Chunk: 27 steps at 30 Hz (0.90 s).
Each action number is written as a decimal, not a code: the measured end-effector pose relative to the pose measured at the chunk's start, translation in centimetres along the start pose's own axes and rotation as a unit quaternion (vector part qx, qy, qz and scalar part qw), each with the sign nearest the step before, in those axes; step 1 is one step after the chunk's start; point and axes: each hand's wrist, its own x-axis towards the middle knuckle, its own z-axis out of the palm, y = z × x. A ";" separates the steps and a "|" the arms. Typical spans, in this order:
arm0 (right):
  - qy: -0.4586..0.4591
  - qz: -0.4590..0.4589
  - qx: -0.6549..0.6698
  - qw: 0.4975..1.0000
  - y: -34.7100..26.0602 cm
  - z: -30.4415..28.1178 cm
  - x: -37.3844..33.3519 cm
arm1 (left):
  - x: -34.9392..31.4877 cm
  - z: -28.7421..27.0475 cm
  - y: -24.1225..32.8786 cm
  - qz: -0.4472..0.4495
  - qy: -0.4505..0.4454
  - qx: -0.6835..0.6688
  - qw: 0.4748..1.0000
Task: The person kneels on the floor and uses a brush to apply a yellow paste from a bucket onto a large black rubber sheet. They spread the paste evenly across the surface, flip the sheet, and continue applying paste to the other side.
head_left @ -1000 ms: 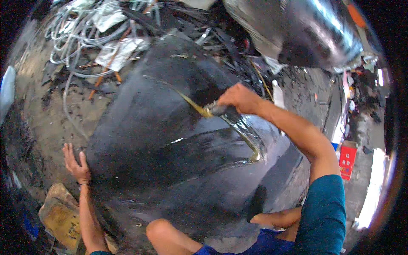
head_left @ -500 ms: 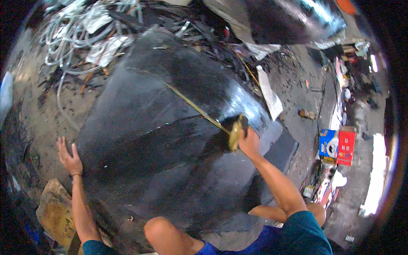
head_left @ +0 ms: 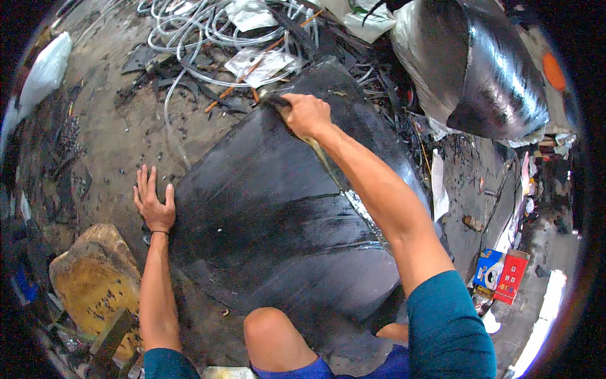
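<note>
A large black rubber-like sheet [head_left: 265, 202] lies before me, with a glossy yellowish streak [head_left: 325, 161] of thick liquid running across it. My right hand [head_left: 308, 117] is closed around a dark spreader-like tool [head_left: 276, 99], whose yellowish wet edge is at the sheet's far left border; its exact kind is partly hidden by the fingers. From there the streak trails back toward me, under my forearm. My left hand [head_left: 155, 205] is open, fingers stretched out, beside the sheet's left edge with nothing in it.
Coiled clear tubing [head_left: 208, 38] and black scraps lie beyond the sheet. A large shiny black roll [head_left: 499, 76] rests at the far right. A yellowish wooden block [head_left: 98, 271] stands at near left. On the right are a white strip [head_left: 439, 186] and a blue-and-red box [head_left: 502, 275].
My right hand has swept the tool from the sheet's right side to its far left border, and the yellowish streak now lies differently. The view has shifted; my left hand stays open by the left edge.
</note>
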 end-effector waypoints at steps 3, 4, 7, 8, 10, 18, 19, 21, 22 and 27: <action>-0.129 -0.215 -0.103 0.962 -5.3 3.1 -3.9 | -0.2 -0.5 -0.3 -0.010 -0.004 0.009 1.000; -0.098 -0.281 -0.155 0.942 -5.0 2.9 -3.7 | -0.1 -0.5 -0.4 -0.001 0.005 0.000 1.000; -0.030 -0.394 -0.216 0.893 1.0 0.3 -1.6 | 0.1 0.0 0.3 0.003 0.006 -0.023 1.000; -0.008 -0.403 -0.129 0.906 4.1 0.0 -1.7 | -0.3 0.5 0.5 0.015 0.009 -0.023 1.000; -0.111 -0.368 -0.166 0.908 7.4 -0.8 -4.3 | -0.2 0.5 -0.7 0.027 0.024 -0.010 0.999; -0.193 -0.170 -0.110 0.960 25.2 -0.8 -33.4 | -0.2 1.1 -1.6 0.036 0.030 -0.014 0.999; -0.163 -0.105 -0.080 0.978 26.0 -1.0 -35.9 | -0.1 1.4 -1.2 0.036 0.030 -0.010 0.999; -0.098 0.025 -0.013 0.995 26.8 -0.9 -40.3 | -0.2 1.4 -0.8 0.036 0.027 0.002 0.999; -0.003 0.054 -0.051 0.997 25.7 0.0 -41.7 | -0.1 1.5 -1.2 0.035 0.023 0.001 0.999; -0.100 0.003 -0.213 0.972 13.2 8.2 -55.0 | -0.5 1.3 -1.8 0.046 0.040 0.003 0.998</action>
